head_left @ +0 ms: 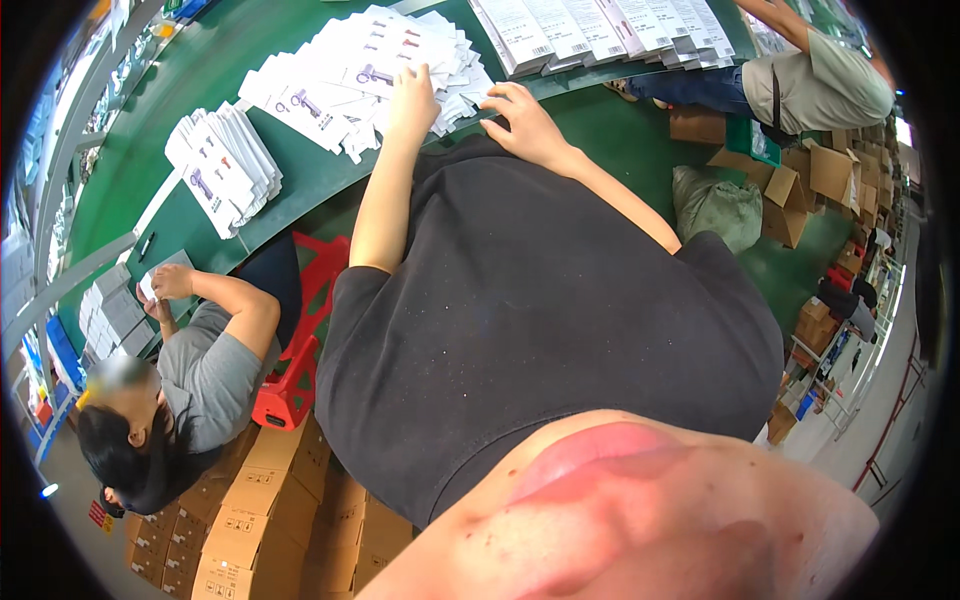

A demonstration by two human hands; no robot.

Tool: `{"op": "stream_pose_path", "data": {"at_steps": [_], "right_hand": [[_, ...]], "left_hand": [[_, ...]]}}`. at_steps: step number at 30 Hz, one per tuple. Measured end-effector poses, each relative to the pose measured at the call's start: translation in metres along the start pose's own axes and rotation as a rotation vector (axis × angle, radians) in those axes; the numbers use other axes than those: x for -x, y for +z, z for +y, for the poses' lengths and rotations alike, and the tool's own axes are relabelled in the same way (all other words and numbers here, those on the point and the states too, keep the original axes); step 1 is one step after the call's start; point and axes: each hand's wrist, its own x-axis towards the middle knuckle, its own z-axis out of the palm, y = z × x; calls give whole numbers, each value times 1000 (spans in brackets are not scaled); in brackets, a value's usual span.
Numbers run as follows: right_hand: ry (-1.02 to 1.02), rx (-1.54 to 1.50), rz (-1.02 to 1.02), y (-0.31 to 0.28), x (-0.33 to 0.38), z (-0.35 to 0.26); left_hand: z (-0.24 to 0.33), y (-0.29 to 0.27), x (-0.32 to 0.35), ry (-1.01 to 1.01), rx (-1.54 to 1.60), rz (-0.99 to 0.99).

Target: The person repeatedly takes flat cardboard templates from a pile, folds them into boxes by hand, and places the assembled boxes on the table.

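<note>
A wide heap of flat white printed cartons [345, 62] lies fanned over the green table [300, 178] in front of me. My left hand [415, 98] rests on the right part of this heap. Its fingers are slightly bent and a little apart, with the fingertips on the cartons; the thumb is hard to make out. To its right, at the table's near edge, my right hand [528, 125] has its fingers spread and curved, with nothing seen in them. The right fingertips come close to the heap's lower right edge.
A smaller carton stack [222, 165] stands left, and rows of printed boxes [600, 30] far right. At left, a person in grey [215, 345] handles a white piece beside a red chair [290, 385]. Another person [815, 85] is at right, near brown boxes [785, 200] and a sack [718, 208].
</note>
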Motion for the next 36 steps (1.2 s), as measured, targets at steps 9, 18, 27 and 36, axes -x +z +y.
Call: {"op": "stream_pose_path", "data": {"at_steps": [9, 18, 27, 36], "right_hand": [[-159, 228, 98, -10, -28, -64], [-585, 83, 71, -7, -66, -111], [-335, -488, -67, -29, -63, -110], [28, -828, 125, -64, -60, -158]], "left_hand": [[90, -162, 143, -55, 334, 480], [58, -188, 181, -201, 907, 279], [59, -155, 136, 643, 1702, 388], [99, -140, 91, 670, 673, 951]]}}
